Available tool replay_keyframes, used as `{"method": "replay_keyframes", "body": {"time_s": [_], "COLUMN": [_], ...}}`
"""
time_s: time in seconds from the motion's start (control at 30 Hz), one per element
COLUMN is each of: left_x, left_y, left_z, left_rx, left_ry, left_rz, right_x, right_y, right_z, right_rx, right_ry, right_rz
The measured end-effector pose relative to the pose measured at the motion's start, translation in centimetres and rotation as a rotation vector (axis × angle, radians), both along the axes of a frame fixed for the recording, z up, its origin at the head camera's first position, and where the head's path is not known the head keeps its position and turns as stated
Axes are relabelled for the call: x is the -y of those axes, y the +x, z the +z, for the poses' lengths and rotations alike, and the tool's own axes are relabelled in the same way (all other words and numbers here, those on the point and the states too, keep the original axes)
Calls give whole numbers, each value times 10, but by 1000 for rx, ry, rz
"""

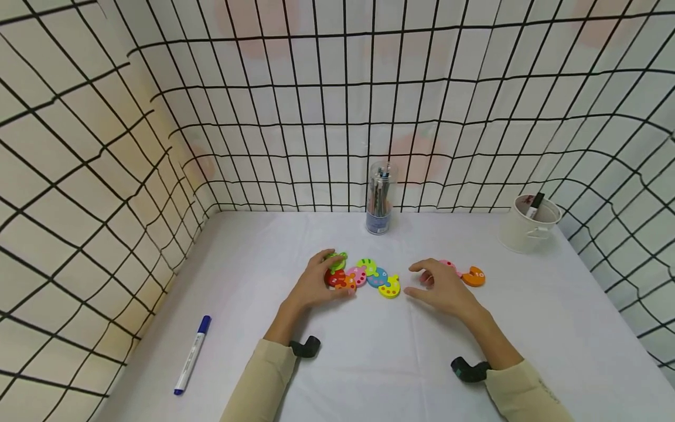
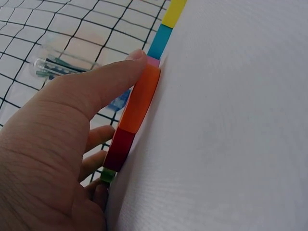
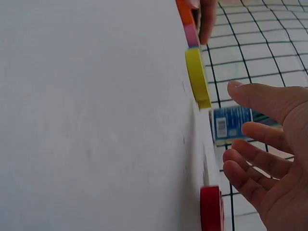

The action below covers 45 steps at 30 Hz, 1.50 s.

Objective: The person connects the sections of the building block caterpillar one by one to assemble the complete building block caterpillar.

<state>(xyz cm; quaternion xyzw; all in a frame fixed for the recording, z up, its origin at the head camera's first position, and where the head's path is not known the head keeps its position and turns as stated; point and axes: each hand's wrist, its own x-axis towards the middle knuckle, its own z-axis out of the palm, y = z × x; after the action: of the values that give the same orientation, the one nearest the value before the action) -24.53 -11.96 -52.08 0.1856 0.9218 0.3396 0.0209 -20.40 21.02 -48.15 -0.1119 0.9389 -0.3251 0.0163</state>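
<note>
A winding row of flat, colourful animal-shaped pieces lies on the white table, joined edge to edge. My left hand (image 1: 315,282) curls round its left end, with the thumb on the orange piece (image 2: 141,98) and the other fingers by the red piece (image 2: 119,150) and green piece (image 1: 337,261). Further right follow pink, light green and blue pieces (image 1: 377,278), ending in a yellow piece (image 1: 390,287). Just right of the yellow piece, my right hand (image 1: 442,286) hovers with spread, slightly bent fingers and nothing in its grasp.
Beyond the right hand lie another orange piece (image 1: 474,276) and a partly hidden pink piece (image 1: 448,265). A clear jar of pens (image 1: 378,202) stands at the back, a white bucket (image 1: 519,230) with a marker at back right. A blue-capped marker (image 1: 192,355) lies left. Black-gridded walls surround the table.
</note>
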Motion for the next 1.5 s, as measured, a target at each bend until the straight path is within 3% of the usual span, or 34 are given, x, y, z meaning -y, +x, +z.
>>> {"method": "replay_keyframes", "body": {"time_s": [0.37, 0.57, 1.07, 1.5], "left_x": [0, -1, 1, 1], "left_y": [2, 1, 0, 0], "left_z": [0, -1, -3, -3], "left_rx": [27, 11, 7, -1], "left_ry": [12, 12, 3, 9], "left_rz": [10, 2, -1, -8], "right_x": [-38, -55, -74, -70], "right_y": [9, 16, 22, 15], "right_z": [-1, 0, -9, -14], "right_rx": [-61, -99, -8, 11], "right_ry": [-26, 34, 114, 92], "right_rz": [-36, -50, -6, -56]}}
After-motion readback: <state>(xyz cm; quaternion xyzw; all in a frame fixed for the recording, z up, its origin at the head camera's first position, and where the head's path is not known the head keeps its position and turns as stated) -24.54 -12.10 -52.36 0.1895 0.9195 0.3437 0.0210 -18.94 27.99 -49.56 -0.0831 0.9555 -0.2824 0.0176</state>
